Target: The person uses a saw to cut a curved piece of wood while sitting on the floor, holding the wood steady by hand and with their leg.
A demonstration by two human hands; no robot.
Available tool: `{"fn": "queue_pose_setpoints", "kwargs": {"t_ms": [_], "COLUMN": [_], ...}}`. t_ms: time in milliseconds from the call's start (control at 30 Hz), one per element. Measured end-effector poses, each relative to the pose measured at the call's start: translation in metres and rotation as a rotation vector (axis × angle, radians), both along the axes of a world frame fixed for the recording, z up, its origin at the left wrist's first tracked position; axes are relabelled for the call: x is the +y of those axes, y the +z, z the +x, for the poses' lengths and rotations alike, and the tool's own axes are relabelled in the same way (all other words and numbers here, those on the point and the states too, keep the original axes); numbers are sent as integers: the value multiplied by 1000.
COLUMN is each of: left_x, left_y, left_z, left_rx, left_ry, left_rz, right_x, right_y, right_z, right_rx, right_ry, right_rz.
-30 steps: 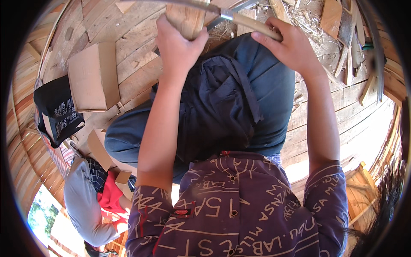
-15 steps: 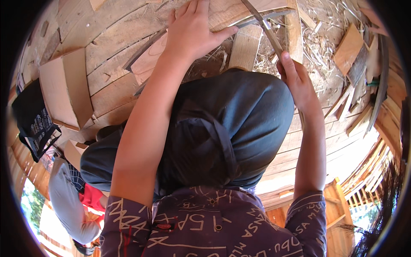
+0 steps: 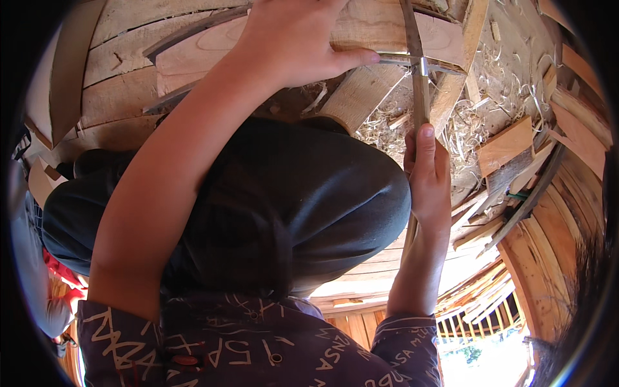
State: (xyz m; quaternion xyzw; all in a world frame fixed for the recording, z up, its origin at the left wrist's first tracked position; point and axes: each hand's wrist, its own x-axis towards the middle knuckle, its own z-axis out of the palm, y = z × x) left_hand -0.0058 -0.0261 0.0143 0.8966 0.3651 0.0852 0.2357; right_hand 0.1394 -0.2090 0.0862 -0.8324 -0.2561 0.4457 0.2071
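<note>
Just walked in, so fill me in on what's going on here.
The person's right hand grips the handle of a long-handled knife, with its blade lying across the right part of a pale wooden board. The left hand is over the board, thumb stretched along the near edge; most of its fingers are cut off by the picture's top. I can't tell whether the blade is cutting. Wood shavings lie scattered to the right.

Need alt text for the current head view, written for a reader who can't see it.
A person's right hand grips a long-handled bladed tool, its blade over a pale wooden board, while the left hand, partly cropped by the top edge, is over the same board. Curled shavings and wood offcuts lie to the right.
</note>
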Motion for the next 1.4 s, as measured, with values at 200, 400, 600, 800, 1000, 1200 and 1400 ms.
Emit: {"fn": "queue_pose_setpoints", "kwargs": {"t_ms": [200,400,600,800,1000,1200,1400], "left_x": [-2,-1,-8,-5,-8,-5,-2], "left_y": [-9,-6,-4,-6,-1,-13,-7], "left_z": [6,7,5,8,8,11,8], "left_rx": [-25,-34,-24,-81,-38,-102,-64], "left_ry": [19,37,12,23,30,70,12], "left_rz": [133,81,179,127,108,64,66], "right_x": [-9,21,-2,7,6,-22,-32], "right_y": [2,-15,-4,-10,-6,10,9], "right_z": [5,5,0,7,8,9,3], "right_rx": [39,-39,35,52,24,88,49], "right_ry": [-11,3,-56,-39,5,-44,-6], "right_rz": [-3,-3,40,4,44,-35,44]}}
